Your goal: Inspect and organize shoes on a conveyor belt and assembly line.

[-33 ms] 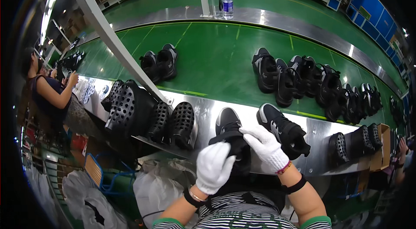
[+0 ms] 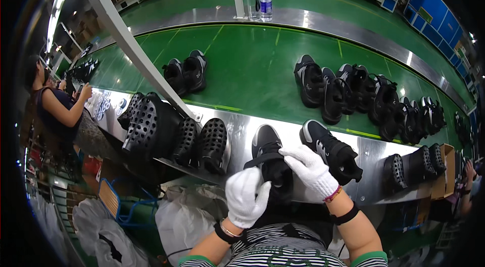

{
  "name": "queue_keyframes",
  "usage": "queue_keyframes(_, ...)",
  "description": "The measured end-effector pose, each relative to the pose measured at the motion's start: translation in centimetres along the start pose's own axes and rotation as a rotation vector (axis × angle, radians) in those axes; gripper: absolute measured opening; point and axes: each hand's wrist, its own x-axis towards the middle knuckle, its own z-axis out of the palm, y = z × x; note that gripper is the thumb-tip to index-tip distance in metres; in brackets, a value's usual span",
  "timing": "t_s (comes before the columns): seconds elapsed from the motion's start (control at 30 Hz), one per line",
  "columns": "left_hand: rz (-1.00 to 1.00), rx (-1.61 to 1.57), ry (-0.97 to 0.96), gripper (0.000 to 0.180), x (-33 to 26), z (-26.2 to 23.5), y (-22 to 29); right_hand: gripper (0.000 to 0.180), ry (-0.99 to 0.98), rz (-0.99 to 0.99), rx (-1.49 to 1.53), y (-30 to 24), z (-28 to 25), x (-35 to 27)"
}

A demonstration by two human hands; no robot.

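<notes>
A black shoe (image 2: pixel 267 140) with a grey toe edge stands before me on the metal bench edge, toe pointing away. A dark strap (image 2: pixel 263 159) crosses its upper. My right hand (image 2: pixel 311 169), in a white knitted glove, has its fingertips pinched at the strap's right end. On the shoe's near left side is my left hand (image 2: pixel 246 197), gloved likewise, fingers bent and thumb held apart from them; no object shows in the gap. A second black shoe (image 2: pixel 331 149) lies just beyond my right hand, its opening toward me. My gloves and the strap cover part of the first shoe's opening.
Black perforated shoe-shaped forms (image 2: pixel 213 141) stand left on the metal ledge (image 2: pixel 237 128); more perforated forms (image 2: pixel 395 172) stand right, near a cardboard box (image 2: pixel 447 166). Several black shoes (image 2: pixel 309 82) sit on the green belt (image 2: pixel 252 72). A slanted post (image 2: pixel 129 44) rises left. A person (image 2: pixel 55 102) works far left.
My left hand has shifted slightly left and its fingers have come away from the shoe's middle. The strap now shows stretched flat across the upper. My right hand stays in place.
</notes>
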Motion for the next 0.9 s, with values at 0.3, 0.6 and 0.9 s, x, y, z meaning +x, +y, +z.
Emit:
queue_keyframes(0.3, -0.075, 0.247, -0.165, 0.048, -2.2, 1.8, -2.5, 0.024, -0.138, -0.089, -0.295, -1.5, -1.1, 1.3)
queue_keyframes(0.6, -0.067, 0.229, -0.31, 0.047, -3.6, 1.0, 0.0, 0.03, 0.026, -0.205, -0.317, -3.0, -0.3, 0.3)
queue_keyframes(0.9, -0.362, 0.048, -0.412, 0.066, 0.5, 2.3, 0.1, 0.012, 0.0, -0.213, -0.781, -5.0, 2.2, 0.6)
